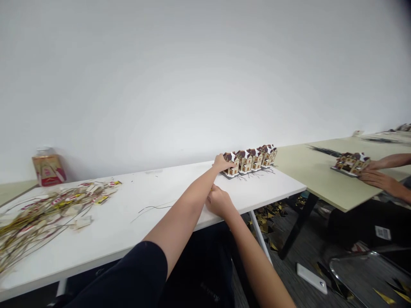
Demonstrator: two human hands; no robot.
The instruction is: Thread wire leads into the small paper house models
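Note:
Several small model houses (245, 162), cream with dark red roofs and white snow-like trim, stand in a row on the white table near the wall. Thin dark wires (248, 176) stick out from their bases. My left hand (222, 163) is closed on the leftmost model house (231, 167), its thumb across the side. Nearer the table's front edge, my right hand (218, 201) is curled shut beside my left forearm. A speck of yellow shows at its fingertips, but what it holds is hidden. A thin dark wire (156, 207) lies left of my left forearm.
Wired pieces (67, 205) lie tangled at the left, before a bottle of red and amber liquid (49, 167). At right, a co-worker's hands (380, 175) touch another model house (349, 163) on a pale green table (340, 192). Gold scraps (268, 218) litter the floor.

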